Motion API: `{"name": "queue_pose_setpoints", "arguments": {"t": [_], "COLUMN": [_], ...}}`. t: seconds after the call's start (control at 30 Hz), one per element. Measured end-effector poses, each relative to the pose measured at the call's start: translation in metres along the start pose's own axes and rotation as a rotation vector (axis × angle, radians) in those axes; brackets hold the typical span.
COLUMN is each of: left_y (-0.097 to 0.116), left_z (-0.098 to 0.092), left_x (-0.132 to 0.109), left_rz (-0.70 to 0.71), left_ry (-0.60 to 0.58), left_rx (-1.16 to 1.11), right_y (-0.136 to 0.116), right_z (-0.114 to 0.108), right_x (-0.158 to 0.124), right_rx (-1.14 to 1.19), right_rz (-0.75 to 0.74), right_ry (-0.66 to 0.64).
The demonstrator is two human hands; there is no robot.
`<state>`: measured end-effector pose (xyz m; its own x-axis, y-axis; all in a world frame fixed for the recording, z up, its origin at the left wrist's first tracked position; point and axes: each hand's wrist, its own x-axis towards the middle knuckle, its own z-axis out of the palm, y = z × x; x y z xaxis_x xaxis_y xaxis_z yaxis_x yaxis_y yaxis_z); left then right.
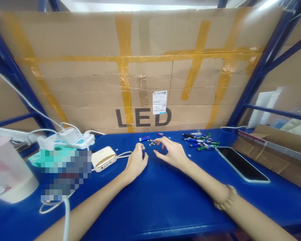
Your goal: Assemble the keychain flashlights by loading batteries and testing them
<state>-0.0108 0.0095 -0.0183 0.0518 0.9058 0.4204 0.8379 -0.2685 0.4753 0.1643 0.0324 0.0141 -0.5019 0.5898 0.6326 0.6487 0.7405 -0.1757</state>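
Note:
My left hand (pixel 136 161) is closed, its thumb and forefinger around a small shiny metallic piece (pixel 143 147) whose kind is too small to tell. My right hand (pixel 172 153) is open, thumb and fingers apart, just right of a small cluster of round silvery pieces (pixel 152 143) resembling button cells. Behind my left fingertips lies a blue metallic tube (pixel 144 138). A short red tube (pixel 160 134) rests beyond the right fingertips. To the right is a pile of slim blue, green and black pen-like tubes (pixel 199 142) with silvery ends.
A phone (pixel 242 164) and an open cardboard box (pixel 266 150) lie at the right. A cream power bank (pixel 104 159) with a cable, a white power strip (pixel 76 139), a teal packet (pixel 52 155) and a white bin (pixel 11 170) stand left. A large carton (pixel 95 83) closes off the back.

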Motion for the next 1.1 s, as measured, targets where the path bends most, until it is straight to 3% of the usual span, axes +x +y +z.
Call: {"name": "queue_pose_setpoints", "arguments": {"t": [0.13, 0.23, 0.43, 0.77, 1.1], "left_y": [0.001, 0.002, 0.002, 0.005, 0.005], "left_z": [0.001, 0.0, -0.001, -0.004, -0.005], "left_x": [-0.001, -0.002, -0.003, -0.004, -0.004], "left_rz": [0.049, 0.147, 0.177, 0.205, 0.22], "left_ry": [0.0, -0.016, -0.024, -0.053, -0.077], "left_rx": [0.016, 0.051, 0.046, 0.008, 0.003], "right_y": [0.016, 0.023, 0.021, 0.022, 0.024], "right_z": [0.008, 0.019, 0.031, 0.028, 0.027], "right_x": [0.0, -0.002, -0.005, -0.002, 0.0], "right_rx": [-0.073, -0.029, 0.01, 0.059, 0.056], "right_rz": [0.077, 0.043, -0.02, -0.039, 0.037], "right_ry": [-0.066, -0.193, -0.357, -0.204, -0.237]}}
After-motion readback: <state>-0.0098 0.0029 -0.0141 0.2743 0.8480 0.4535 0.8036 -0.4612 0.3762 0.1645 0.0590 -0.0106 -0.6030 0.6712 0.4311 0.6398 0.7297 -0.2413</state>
